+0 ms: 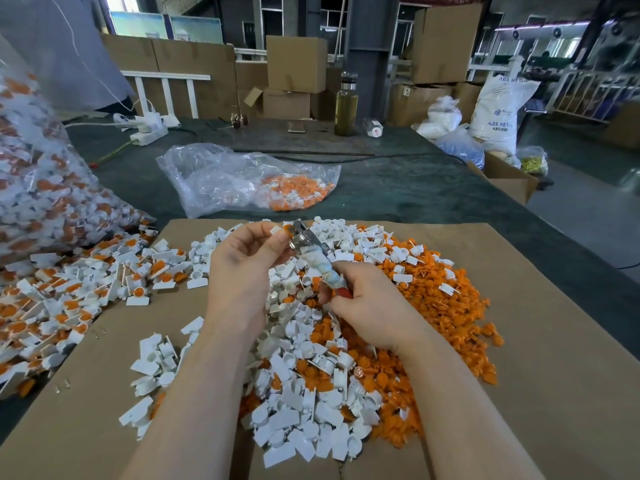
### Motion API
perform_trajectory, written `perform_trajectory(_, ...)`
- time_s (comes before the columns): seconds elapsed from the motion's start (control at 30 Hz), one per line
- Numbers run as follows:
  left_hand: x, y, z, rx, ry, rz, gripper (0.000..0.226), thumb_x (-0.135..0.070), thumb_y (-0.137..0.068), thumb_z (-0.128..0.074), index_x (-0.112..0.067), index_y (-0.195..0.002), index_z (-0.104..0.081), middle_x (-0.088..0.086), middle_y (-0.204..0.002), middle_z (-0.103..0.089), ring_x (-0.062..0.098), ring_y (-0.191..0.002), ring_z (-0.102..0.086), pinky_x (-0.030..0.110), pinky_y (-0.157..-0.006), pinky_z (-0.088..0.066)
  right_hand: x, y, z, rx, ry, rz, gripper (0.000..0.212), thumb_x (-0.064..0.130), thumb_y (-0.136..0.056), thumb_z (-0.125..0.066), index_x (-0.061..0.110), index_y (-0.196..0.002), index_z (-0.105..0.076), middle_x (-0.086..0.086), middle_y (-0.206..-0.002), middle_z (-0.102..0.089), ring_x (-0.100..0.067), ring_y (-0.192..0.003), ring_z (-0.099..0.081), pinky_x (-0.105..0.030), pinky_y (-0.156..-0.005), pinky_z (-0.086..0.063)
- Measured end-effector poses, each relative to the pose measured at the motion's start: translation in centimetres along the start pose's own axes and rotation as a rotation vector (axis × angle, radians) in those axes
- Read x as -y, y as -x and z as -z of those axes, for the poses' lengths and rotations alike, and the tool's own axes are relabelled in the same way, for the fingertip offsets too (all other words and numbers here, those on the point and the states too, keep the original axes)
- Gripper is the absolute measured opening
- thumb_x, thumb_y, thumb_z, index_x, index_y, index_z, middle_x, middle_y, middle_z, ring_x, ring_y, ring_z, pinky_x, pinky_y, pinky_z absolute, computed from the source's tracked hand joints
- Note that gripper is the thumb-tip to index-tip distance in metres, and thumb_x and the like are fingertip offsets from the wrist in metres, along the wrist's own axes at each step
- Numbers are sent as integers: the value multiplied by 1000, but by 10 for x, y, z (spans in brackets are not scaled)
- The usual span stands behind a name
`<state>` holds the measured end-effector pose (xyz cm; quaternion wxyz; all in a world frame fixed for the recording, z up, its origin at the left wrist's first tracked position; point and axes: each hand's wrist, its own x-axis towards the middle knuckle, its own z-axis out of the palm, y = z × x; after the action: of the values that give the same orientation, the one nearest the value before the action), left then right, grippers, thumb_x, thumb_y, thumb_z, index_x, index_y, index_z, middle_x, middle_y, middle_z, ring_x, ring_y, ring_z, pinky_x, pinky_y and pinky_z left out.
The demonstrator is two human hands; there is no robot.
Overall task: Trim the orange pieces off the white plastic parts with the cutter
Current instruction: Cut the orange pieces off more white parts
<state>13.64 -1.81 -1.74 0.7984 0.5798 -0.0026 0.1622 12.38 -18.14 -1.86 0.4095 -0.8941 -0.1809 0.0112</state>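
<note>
My left hand (242,261) pinches a small white plastic part with an orange piece (282,230) at its fingertips, up against the metal jaws of the cutter (310,247). My right hand (363,299) grips the cutter's taped handles. Both hands hover over a heap of trimmed white parts (304,403). Loose orange pieces (450,306) lie piled to the right. Untrimmed white-and-orange parts (69,292) spread across the left side.
A brown cardboard sheet (536,393) covers the dark table. A big clear bag of untrimmed parts (38,188) stands at the left, and a flatter bag (242,181) lies behind. A bottle (345,105), a power strip (149,135) and cardboard boxes (296,64) sit farther back.
</note>
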Motion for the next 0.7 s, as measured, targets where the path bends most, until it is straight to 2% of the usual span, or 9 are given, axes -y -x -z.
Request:
perform_trajectory(0.07, 0, 0, 1, -2, 5, 19, 13, -1, -88, -66, -12, -82, -67, -10, -67, -68, 4, -63, -64, 17, -66, -53, 0, 0, 0, 0, 0, -1, 28, 10, -89, -57, 36, -77, -55, 6, -82, -64, -1, -57, -52, -23, -52, -45)
perform_trajectory(0.2, -2, 1, 1, -11, 63, 113, 11, -3, -87, -67, -12, -83, -67, -8, -67, -70, 5, -62, -65, 20, -66, -56, -1, -1, -4, -26, 39, 0, 15, 14, -88, -58, 28, -83, -59, 5, -79, -63, -14, -66, -59, -36, -59, -50)
perform_trajectory(0.3, -4, 0, 2, -72, 188, 233, 4, -7, -88, -67, -11, -89, -67, -3, -73, -74, 8, -67, -71, 21, -66, -58, -6, -3, -7, -76, 74, -1, 6, 17, -87, -59, 21, -90, -61, 6, -75, -60, -9, -61, -53, -30, -54, -43)
perform_trajectory(0.4, -6, -6, 14, -269, 367, 368, 12, -10, -92, -64, -6, -103, -66, 6, -88, -78, 13, -82, -75, 21, -67, -60, -9, -4, -5, -166, 110, -16, 3, 20, -88, -58, 21, -90, -59, 7, -75, -60, -11, -64, -53, -30, -55, -41)
perform_trajectory(0.5, -9, -15, 33, -490, 584, 430, 18, -11, -98, -57, -5, -113, -63, 8, -91, -78, 11, -80, -75, 21, -68, -60, -14, -6, -2, -259, 140, -52, 2, 21, -88, -57, 21, -87, -58, 6, -74, -59, -12, -64, -53, -27, -54, -37)
perform_trajectory(0.6, -10, -22, 51, -616, 785, 419, 27, -12, -104, -46, -7, -128, -57, 6, -89, -75, 8, -73, -75, 21, -68, -60, -18, -7, 0, -326, 165, -100, 6, 25, -90, -57, 19, -91, -59, 6, -76, -60, -11, -66, -54, -26, -53, -37)
perform_trajectory(0.7, -11, -25, 62, -683, 922, 353, 35, -12, -107, -36, -8, -140, -47, 8, -94, -71, 9, -79, -74, 23, -73, -60, -21, -7, 0, -365, 166, -135, 6, 27, -90, -60, 22, -92, -58, 9, -77, -60, -8, -65, -54, -24, -52, -35)
